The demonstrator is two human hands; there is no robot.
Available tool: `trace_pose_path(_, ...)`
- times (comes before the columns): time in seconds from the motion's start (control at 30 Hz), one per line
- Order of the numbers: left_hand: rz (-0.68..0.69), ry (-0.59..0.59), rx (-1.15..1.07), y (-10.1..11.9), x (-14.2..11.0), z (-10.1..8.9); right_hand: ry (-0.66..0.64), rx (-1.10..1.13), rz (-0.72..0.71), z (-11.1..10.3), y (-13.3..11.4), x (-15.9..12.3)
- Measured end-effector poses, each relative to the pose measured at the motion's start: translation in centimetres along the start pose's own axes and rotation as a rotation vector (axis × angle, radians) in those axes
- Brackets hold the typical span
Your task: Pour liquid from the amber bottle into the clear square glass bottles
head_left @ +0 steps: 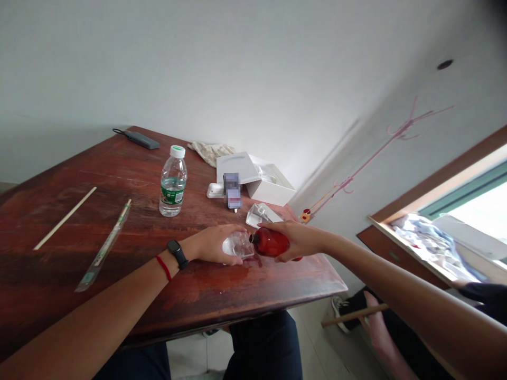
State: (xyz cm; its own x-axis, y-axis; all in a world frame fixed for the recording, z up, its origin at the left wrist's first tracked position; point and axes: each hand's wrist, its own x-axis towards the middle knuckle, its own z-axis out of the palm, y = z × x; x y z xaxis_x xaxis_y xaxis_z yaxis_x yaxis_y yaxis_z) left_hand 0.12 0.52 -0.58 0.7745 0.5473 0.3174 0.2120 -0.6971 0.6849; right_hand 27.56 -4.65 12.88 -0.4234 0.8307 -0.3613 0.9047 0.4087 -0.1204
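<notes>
My left hand [217,244] is wrapped round a clear cup [242,245], which leans with its mouth toward the right. In my right hand [298,238] lies a red bottle [273,243], tipped on its side. The bottle's dark, uncapped neck points left and meets the cup's rim, though whether they touch I cannot tell. No liquid stream can be made out between them. Behind the bottle, a clear plastic piece and a pale flat item [264,212] rest on the table, partly covered by my right hand.
On the wooden table [130,237] stand a capped water bottle [173,182] and an opened white box [269,184]. A phone [232,191], a wooden stick [65,218], a wrapped chopstick packet [105,245], a grey device [141,140] and a cloth [212,153] lie around. Another person's leg [380,327] shows lower right.
</notes>
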Motion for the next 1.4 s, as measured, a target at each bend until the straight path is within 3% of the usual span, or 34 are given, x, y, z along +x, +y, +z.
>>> trace_pose_path(1.4, 0.004, -0.013, 0.012, 0.15, 0.02, -0.12, -0.011, -0.009, 0.012, -0.68, -1.03, -0.16)
